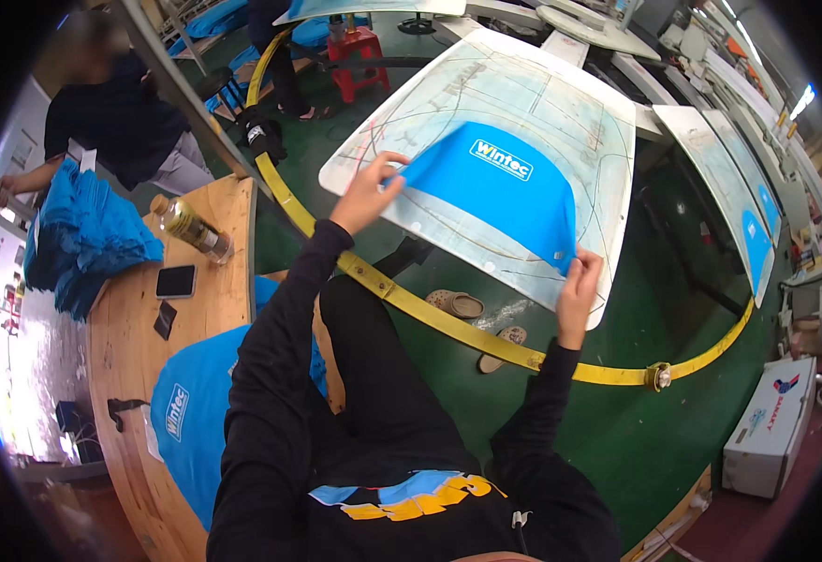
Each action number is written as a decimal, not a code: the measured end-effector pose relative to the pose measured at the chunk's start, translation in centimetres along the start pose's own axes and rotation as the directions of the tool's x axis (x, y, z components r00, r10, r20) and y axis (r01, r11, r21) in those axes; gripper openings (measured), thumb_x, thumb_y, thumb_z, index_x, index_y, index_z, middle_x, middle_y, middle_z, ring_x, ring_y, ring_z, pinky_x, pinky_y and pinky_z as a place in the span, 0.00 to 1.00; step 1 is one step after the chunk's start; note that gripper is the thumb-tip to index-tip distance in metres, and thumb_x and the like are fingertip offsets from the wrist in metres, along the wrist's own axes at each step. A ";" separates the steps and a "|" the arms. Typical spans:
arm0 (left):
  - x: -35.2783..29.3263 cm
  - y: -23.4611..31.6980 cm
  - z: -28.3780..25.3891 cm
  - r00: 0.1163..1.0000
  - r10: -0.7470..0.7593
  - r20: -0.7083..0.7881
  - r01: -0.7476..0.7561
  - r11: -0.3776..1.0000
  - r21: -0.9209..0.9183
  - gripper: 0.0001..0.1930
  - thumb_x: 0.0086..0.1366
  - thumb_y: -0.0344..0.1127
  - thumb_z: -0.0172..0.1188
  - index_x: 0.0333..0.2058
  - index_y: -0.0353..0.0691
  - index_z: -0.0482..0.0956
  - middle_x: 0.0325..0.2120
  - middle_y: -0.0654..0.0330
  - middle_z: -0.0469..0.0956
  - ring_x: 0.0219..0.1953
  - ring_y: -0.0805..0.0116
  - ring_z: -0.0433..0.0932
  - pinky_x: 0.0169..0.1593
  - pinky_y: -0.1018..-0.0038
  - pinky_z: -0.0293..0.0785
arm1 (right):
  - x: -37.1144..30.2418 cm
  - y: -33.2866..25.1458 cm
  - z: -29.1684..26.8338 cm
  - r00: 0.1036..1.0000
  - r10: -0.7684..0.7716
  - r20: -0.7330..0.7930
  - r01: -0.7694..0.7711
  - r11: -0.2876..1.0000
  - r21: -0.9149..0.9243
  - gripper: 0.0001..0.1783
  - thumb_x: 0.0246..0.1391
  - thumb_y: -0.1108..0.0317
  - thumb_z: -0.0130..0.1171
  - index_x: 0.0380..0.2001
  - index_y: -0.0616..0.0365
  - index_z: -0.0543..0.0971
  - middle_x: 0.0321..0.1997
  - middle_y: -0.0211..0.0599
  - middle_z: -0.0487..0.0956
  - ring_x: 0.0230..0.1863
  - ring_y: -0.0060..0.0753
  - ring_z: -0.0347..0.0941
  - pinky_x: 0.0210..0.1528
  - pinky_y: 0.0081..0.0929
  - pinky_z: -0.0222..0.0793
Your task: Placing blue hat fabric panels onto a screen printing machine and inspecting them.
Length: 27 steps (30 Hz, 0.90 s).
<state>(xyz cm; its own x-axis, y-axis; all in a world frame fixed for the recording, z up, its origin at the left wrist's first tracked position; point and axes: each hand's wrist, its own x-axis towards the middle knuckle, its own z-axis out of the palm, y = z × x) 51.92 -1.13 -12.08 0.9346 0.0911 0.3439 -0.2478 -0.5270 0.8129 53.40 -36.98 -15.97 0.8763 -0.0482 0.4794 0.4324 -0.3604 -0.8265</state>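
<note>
A curved blue fabric panel (514,201) with a white printed logo stretches between my two hands over a pale, marked printing platen (561,103). At the panel's left corner my left hand (366,195) pinches the edge between thumb and fingers. My right hand (578,298) is closed on the lower right corner, above the platen's near edge. The panel's corners are lifted; whether its middle touches the platen I cannot tell.
A yellow curved rail (448,330) runs between me and the platen. On the wooden table (214,201) at left are a blue printed fabric stack (196,375), a phone (176,282) and a bottle (196,229). A person (116,112) stands beyond, by bundled blue fabric (88,229). Another platen (711,178) stands right.
</note>
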 end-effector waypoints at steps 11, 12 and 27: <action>-11.9 9.7 0.9 0.981 0.032 -0.192 -0.119 0.880 -0.459 0.05 0.62 0.25 0.52 0.38 0.36 0.71 0.34 0.65 0.72 0.38 0.79 0.71 0.46 0.80 0.67 | -4.7 -15.7 8.3 0.947 -0.093 0.307 -0.043 0.911 0.409 0.03 0.65 0.72 0.43 0.40 0.58 0.64 0.26 0.25 0.62 0.25 0.12 0.53 0.26 0.16 0.48; -13.1 9.7 0.7 0.987 -0.002 -0.161 -0.090 0.820 -0.565 0.05 0.62 0.25 0.52 0.37 0.36 0.71 0.35 0.65 0.72 0.38 0.79 0.71 0.46 0.80 0.67 | -5.6 -16.1 8.4 0.927 -0.088 0.365 -0.101 0.877 0.469 0.03 0.65 0.72 0.42 0.40 0.58 0.64 0.27 0.25 0.62 0.25 0.12 0.52 0.26 0.15 0.48; -48.6 17.7 -14.0 0.500 -0.426 -0.754 -0.335 0.708 -0.622 0.06 0.67 0.32 0.52 0.40 0.47 0.64 0.35 0.64 0.71 0.36 0.74 0.72 0.41 0.75 0.70 | -11.4 -22.8 9.4 0.681 0.154 0.716 -0.683 0.486 0.545 0.12 0.61 0.60 0.49 0.40 0.57 0.65 0.27 0.28 0.71 0.29 0.19 0.71 0.32 0.16 0.68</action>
<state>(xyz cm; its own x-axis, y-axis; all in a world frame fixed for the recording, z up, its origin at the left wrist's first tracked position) -1.41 -3.10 -7.82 0.3800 0.9073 0.1798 -0.6473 0.1220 0.7524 35.52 -19.40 -5.35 0.8153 0.5789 -0.0121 -0.2730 0.3658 -0.8897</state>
